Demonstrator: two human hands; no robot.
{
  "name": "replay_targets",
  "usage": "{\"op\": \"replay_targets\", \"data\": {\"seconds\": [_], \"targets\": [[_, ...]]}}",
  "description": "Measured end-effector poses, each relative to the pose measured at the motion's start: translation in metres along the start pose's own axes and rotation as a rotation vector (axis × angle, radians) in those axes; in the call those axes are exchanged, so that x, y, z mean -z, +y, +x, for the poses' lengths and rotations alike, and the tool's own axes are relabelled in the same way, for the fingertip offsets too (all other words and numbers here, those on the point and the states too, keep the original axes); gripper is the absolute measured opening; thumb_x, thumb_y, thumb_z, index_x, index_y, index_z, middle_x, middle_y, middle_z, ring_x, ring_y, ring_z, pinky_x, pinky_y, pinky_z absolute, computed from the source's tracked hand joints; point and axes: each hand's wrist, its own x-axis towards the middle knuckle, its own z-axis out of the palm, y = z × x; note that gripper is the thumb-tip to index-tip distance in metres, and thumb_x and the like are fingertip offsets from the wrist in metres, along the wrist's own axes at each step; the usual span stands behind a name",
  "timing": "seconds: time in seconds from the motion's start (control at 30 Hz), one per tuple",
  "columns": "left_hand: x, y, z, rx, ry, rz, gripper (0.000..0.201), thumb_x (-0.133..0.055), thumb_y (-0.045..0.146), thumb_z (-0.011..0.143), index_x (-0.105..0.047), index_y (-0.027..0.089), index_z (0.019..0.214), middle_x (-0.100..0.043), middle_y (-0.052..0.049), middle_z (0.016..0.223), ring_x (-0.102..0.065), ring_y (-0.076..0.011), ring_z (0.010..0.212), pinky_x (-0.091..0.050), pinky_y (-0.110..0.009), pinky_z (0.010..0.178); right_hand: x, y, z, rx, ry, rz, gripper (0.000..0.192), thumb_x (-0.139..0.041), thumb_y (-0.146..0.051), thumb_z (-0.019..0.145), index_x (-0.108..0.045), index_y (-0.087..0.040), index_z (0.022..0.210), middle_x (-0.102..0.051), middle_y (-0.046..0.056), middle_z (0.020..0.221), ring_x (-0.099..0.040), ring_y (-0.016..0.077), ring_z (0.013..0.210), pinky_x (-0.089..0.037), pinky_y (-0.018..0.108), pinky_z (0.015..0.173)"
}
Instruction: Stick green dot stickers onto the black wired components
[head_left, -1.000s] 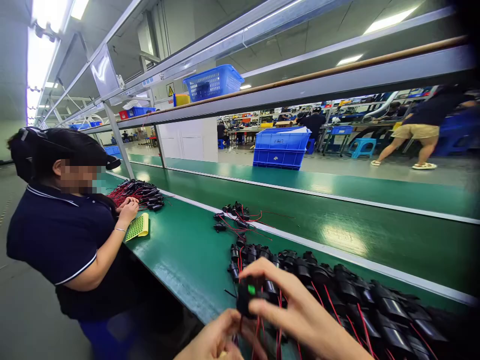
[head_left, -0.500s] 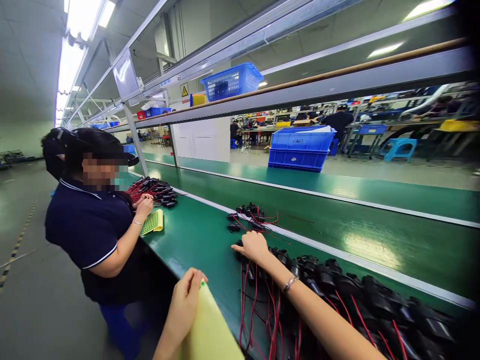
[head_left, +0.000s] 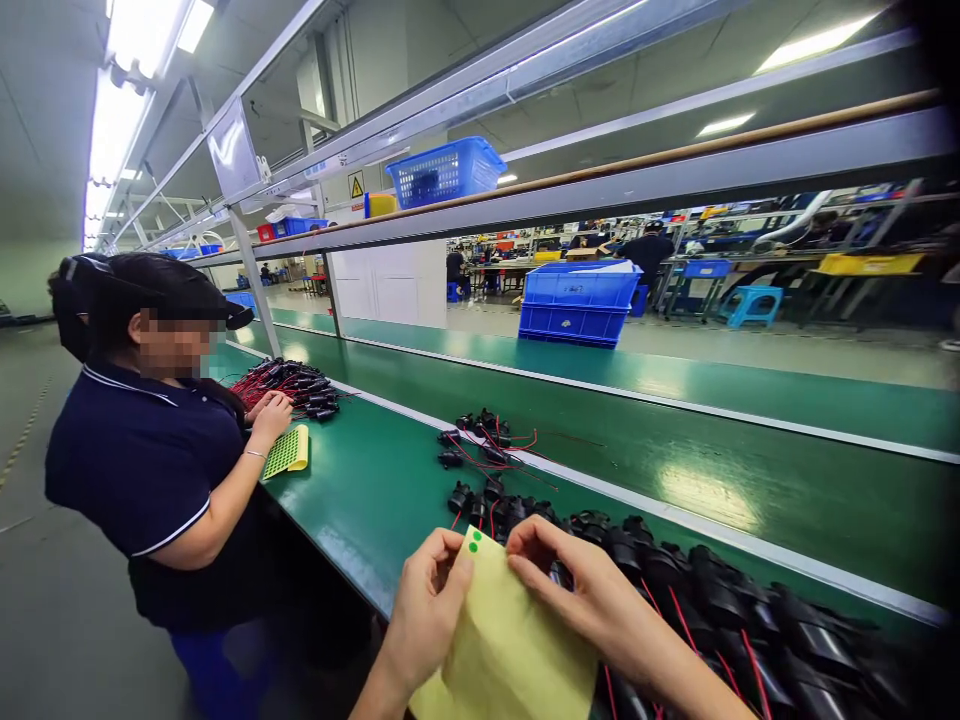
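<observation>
I hold one yellow sheet [head_left: 510, 650] in front of me, low over the near edge of the green surface [head_left: 360, 490]. Two small green dot stickers [head_left: 472, 541] sit at its top corner — I count only those two. My left hand [head_left: 427, 610] pinches the sheet's left edge, thumb on the front by the dots. My right hand [head_left: 577, 590] grips the upper right edge, fingers curled over it.

Just behind the sheet lies a heap of black parts with red wires [head_left: 690, 590], too many and too tangled to count, stretching off to my right. Farther back sits a smaller cluster [head_left: 480, 440] of the same parts.

To my left one co-worker [head_left: 150, 450] in a dark polo stands at the surface, both of their hands beside a yellow grid sheet [head_left: 286, 452] and another pile of parts [head_left: 296, 385]. Across the line stand stacked blue crates [head_left: 577, 300]; one blue basket [head_left: 442, 172] sits on the shelf above.
</observation>
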Motion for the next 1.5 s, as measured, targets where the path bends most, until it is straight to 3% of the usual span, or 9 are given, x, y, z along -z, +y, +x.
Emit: {"op": "replay_targets", "data": {"seconds": [0.13,0.3,0.63,0.8,1.0,1.13,1.23,1.4,1.5], "targets": [[-0.008,0.006,-0.007,0.018,-0.048,-0.035,0.039,-0.059,0.052,0.093,-0.063,0.014,0.100,-0.068,-0.007,0.094,-0.058,-0.0163,0.084,-0.044,-0.026,0.076,-0.004,0.004,-0.004,0.259,0.284,-0.329,0.012,-0.059,-0.031,0.095,-0.066,-0.023,0.090,-0.071,0.006,0.092,-0.064,0.0217,0.086,-0.052,0.038,0.076],[-0.015,0.007,-0.010,-0.013,-0.019,0.083,0.034,-0.056,0.046,0.095,-0.067,0.015,0.101,-0.070,-0.008,0.097,-0.061,-0.0166,0.083,-0.046,-0.026,0.073,-0.016,-0.001,-0.009,0.387,0.321,-0.385,0.008,-0.060,-0.026,0.096,-0.066,-0.021,0.094,-0.072,0.003,0.084,-0.066,0.0168,0.076,-0.054,0.032,0.066],[-0.011,-0.001,-0.012,-0.088,-0.045,0.200,0.027,-0.050,0.039,0.099,-0.068,0.018,0.100,-0.068,-0.004,0.093,-0.060,-0.0160,0.083,-0.046,-0.025,0.075,-0.018,0.002,-0.009,0.388,0.239,-0.427,0.013,-0.054,-0.022,0.099,-0.063,-0.021,0.089,-0.071,0.004,0.080,-0.066,0.0171,0.075,-0.056,0.028,0.065],[-0.009,-0.028,0.000,0.164,0.022,-0.315,0.041,-0.062,0.058,0.089,-0.058,0.017,0.087,-0.058,0.001,0.083,-0.050,-0.0119,0.076,-0.041,-0.023,0.070,-0.038,0.002,-0.004,0.417,0.035,-0.674,0.028,-0.042,-0.013,0.099,-0.065,-0.019,0.084,-0.072,0.007,0.079,-0.063,0.0204,0.070,-0.054,0.035,0.065],[0.006,-0.063,0.022,0.343,0.143,-0.541,0.055,-0.080,0.061,0.068,-0.047,0.019,0.077,-0.045,0.007,0.068,-0.040,-0.0087,0.064,-0.035,-0.022,0.062,-0.025,0.037,0.061,0.197,-0.078,-0.609,0.012,-0.053,-0.015,0.095,-0.064,-0.019,0.091,-0.071,0.002,0.089,-0.066,0.0126,0.078,-0.055,0.024,0.069],[0.012,-0.067,0.018,0.358,0.168,-0.550,0.055,-0.081,0.061,0.067,-0.047,0.019,0.076,-0.048,0.007,0.069,-0.043,-0.0087,0.066,-0.036,-0.022,0.062,0.003,0.093,0.141,-0.063,-0.079,-0.677,0.021,-0.058,-0.025,0.098,-0.061,-0.015,0.116,-0.070,0.004,0.102,-0.068,0.0170,0.089,-0.059,0.037,0.082],[0.015,-0.072,0.011,0.370,0.155,-0.582,0.056,-0.084,0.060,0.063,-0.049,0.019,0.076,-0.052,0.006,0.068,-0.044,-0.0086,0.064,-0.036,-0.022,0.060,0.000,0.123,0.180,-0.193,-0.113,-0.733,0.031,-0.063,-0.031,0.096,-0.061,-0.015,0.122,-0.068,0.008,0.116,-0.068,0.0211,0.101,-0.058,0.044,0.090],[0.026,-0.085,0.002,0.385,0.146,-0.680,0.057,-0.089,0.054,0.059,-0.047,0.018,0.071,-0.050,0.008,0.059,-0.042,-0.0061,0.056,-0.034,-0.021,0.059,-0.028,0.139,0.196,-0.299,-0.089,-0.699,0.034,-0.064,-0.033,0.095,-0.060,-0.016,0.125,-0.068,0.008,0.119,-0.068,0.0223,0.103,-0.058,0.046,0.092],[0.034,-0.083,-0.003,0.325,0.096,-0.693,0.054,-0.088,0.050,0.064,-0.045,0.020,0.074,-0.053,0.008,0.061,-0.043,-0.0063,0.054,-0.031,-0.021,0.057,-0.023,0.141,0.196,-0.292,-0.024,-0.585,0.032,-0.064,-0.034,0.096,-0.061,-0.015,0.122,-0.068,0.008,0.116,-0.068,0.0215,0.101,-0.059,0.045,0.090]]}}
